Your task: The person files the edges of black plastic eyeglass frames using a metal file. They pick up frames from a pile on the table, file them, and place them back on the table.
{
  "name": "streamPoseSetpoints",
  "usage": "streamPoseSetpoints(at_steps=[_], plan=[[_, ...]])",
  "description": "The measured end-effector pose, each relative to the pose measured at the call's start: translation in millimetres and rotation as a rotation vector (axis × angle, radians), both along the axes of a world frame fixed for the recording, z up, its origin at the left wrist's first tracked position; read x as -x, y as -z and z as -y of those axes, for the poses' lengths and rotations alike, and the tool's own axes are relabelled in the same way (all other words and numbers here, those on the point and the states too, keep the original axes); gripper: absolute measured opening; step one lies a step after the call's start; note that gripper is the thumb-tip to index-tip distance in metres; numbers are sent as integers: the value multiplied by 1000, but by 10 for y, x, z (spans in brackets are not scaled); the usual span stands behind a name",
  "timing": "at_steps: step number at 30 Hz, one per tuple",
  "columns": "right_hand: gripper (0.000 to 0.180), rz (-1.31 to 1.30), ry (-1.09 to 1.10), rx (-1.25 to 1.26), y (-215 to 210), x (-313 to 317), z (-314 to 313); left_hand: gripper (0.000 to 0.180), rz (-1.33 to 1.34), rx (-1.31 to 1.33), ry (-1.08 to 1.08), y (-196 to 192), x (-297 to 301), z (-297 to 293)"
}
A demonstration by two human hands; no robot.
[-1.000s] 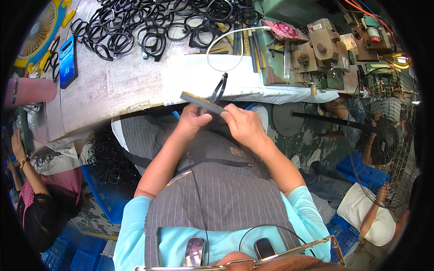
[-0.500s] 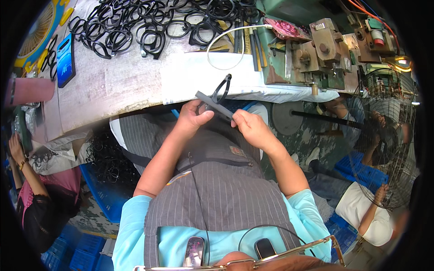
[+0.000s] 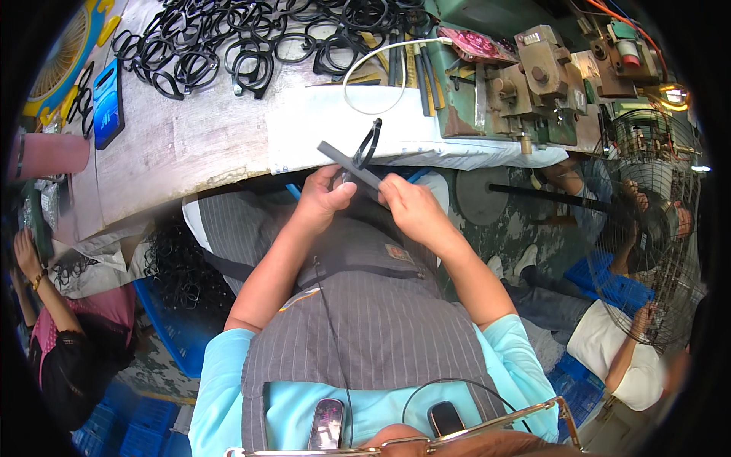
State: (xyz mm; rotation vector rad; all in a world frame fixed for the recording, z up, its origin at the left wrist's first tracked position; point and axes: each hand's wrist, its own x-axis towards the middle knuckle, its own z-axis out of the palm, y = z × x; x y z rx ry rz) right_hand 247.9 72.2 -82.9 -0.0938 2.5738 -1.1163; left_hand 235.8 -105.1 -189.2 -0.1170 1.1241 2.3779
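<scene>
Both your left hand [image 3: 326, 199] and right hand [image 3: 411, 209] pinch a flat grey file [image 3: 352, 164] and black plastic eyeglass frame [image 3: 367, 145] just off the tabletop [image 3: 198, 145].

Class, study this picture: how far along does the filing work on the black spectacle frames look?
Done: cannot tell which frames in the heap of black plastic spectacle frames on the grey workbench are finished. In hand: the left hand holds one black spectacle frame while the right hand lays a flat grey file against it. Left: possibly many in that heap.
</scene>
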Motion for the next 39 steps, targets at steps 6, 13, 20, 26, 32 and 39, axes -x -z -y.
streamPoseSetpoints(at_steps=[6,13,20,26,32,39], plan=[[33,59,19,-41,-37,-81,95,49,13,-71,-37,32,-22,-24],[30,58,-17,-169,-171,-182,61,48,-16,-44,-1,100,-11,2],[30,-105,20,-136,8,28,185,49,-7,-109,-12,37,-3,-12],[34,253,43,62,-92,-58,20,48,-6,-90,4,52,-1,13],[36,96,1,54,47,120,87,48,-13,-75,-6,29,3,1],[36,269,45,135,-89,-172,-7,48,-22,-129,-5,86,-5,0]])
